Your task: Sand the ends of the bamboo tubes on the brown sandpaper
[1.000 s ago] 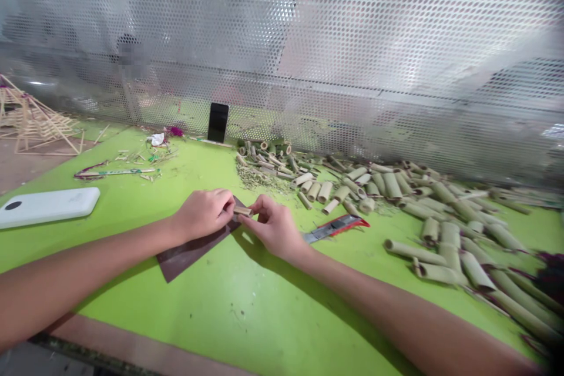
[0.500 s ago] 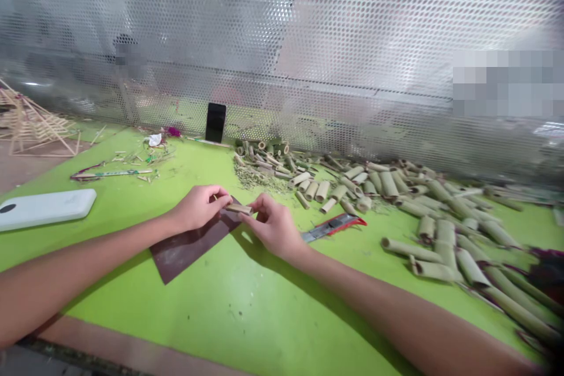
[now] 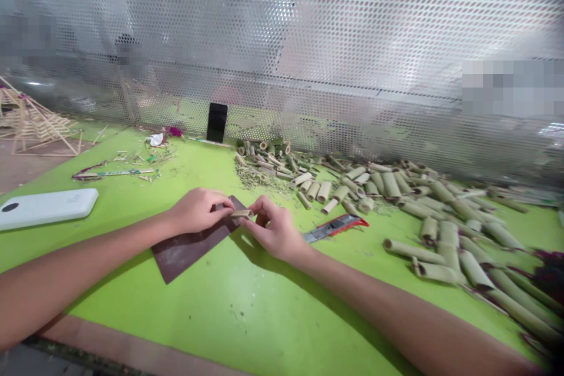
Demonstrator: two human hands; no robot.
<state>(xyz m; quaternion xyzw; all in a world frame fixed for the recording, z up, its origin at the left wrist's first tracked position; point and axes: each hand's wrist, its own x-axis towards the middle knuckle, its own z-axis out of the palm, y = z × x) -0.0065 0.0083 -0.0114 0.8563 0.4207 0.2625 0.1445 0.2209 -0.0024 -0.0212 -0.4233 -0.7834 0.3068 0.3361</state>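
A short piece of bamboo (image 3: 241, 213) is held between both my hands over the far corner of a dark brown sheet of sandpaper (image 3: 185, 249) that lies flat on the green table (image 3: 229, 305). My left hand (image 3: 200, 210) is closed, pinching the piece's left end with its knuckles over the sheet. My right hand (image 3: 275, 228) is closed on the piece's right end, fingers curled. A red-and-grey utility knife (image 3: 335, 227) lies just right of my right hand.
A big heap of cut bamboo tubes (image 3: 423, 217) spreads across the right half of the table. A black phone (image 3: 217, 122) leans on the perforated metal screen (image 3: 308, 59) at the back. A white power bank (image 3: 46, 207) lies left; sticks and scraps (image 3: 127, 165) beyond it.
The bamboo piece has shifted slightly back and forth over the sandpaper's corner between both hands. The sheet has moved a little. Nothing else on the table has changed.
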